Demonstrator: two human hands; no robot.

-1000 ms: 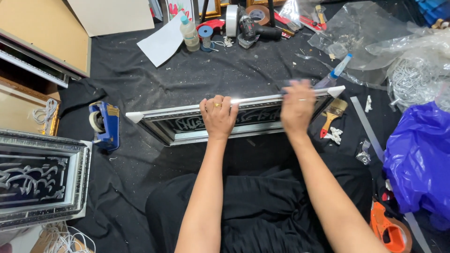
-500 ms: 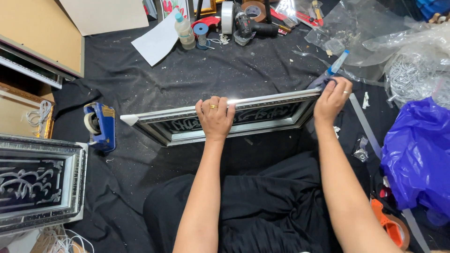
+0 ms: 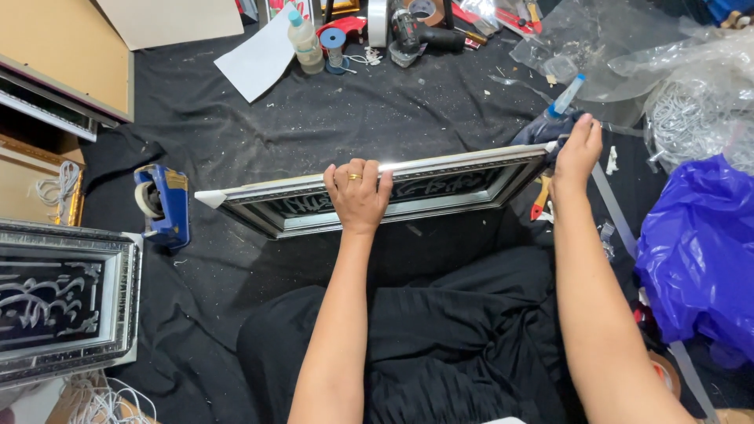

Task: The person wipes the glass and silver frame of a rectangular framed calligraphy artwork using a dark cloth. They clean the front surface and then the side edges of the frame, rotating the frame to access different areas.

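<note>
Gripping silver picture frame [image 3: 440, 188] top edge, left hand [image 3: 359, 196] clenched. Right hand [image 3: 577, 153] grasping its corner. Needing level, even support.

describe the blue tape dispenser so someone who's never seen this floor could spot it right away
Start at the long silver frame that the left hand grips on the black cloth. Follow it to its pointed left corner, then look a little further left. The tape dispenser lies there, blue and chunky with a roll at one end; the other silver frame below it is flat and mirrored.
</note>
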